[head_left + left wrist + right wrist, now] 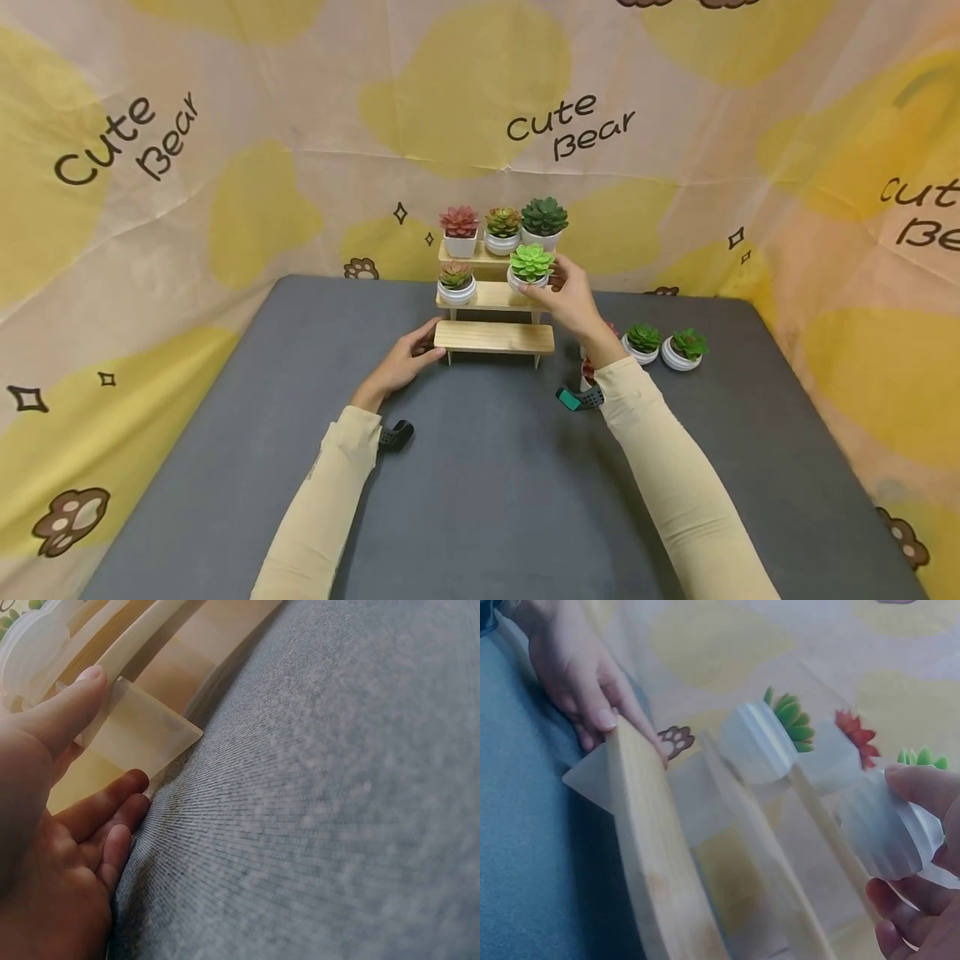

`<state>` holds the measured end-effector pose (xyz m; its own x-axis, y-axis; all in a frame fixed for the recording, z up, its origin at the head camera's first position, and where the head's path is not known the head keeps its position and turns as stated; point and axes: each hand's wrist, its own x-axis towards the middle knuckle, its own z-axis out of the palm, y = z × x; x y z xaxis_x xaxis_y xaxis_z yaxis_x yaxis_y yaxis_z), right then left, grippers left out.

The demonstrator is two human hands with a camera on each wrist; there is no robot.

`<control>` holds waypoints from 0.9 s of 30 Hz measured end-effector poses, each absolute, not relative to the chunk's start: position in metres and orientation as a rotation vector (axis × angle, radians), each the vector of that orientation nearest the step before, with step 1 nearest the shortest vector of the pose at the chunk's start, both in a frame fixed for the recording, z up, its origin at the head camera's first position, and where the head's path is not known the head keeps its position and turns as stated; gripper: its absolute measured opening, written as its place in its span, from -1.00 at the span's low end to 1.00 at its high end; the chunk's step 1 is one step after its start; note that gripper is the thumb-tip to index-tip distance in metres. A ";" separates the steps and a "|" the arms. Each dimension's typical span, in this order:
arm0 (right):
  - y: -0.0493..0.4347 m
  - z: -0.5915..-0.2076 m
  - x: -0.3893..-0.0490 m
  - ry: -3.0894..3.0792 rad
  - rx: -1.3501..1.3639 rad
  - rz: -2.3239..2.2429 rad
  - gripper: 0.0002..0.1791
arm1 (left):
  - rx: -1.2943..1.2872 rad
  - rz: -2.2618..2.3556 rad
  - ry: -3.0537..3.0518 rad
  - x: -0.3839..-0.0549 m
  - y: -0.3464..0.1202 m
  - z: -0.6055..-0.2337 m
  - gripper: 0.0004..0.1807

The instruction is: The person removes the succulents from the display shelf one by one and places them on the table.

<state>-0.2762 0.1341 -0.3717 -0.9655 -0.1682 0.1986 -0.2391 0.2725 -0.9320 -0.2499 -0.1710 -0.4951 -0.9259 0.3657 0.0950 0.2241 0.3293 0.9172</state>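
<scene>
At the left, one end of the lowest board [493,337] of the wooden stand [491,295] is gripped by the left hand [405,358], with the thumb laid on the board's edge. On the middle tier [493,298], a reddish-green succulent [457,282] is set at the left end; behind it, the top tier [480,257] is occupied by three more plants [502,229]. The bright green succulent [531,262] is pinched by its white pot [889,825] between the thumb and fingers of the right hand [576,302], at the right part of the middle tier; whether wood is touched by the pot cannot be told. The tier's long axis is directed left to right, and the pot is placed just left of the right hand, clearly the nearer one. Farther right, two green succulents [684,349] are stood on the grey table [480,500].
</scene>
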 end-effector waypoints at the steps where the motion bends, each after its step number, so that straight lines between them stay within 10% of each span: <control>1: 0.136 -0.369 -0.275 -2.447 0.394 1.812 -0.36 | 0.548 1.662 2.457 -0.251 -0.171 -0.494 -0.30; 27: 0.180 -0.374 -0.239 -2.544 0.448 1.683 -0.28 | 0.531 1.632 2.458 -0.248 -0.170 -0.491 -0.26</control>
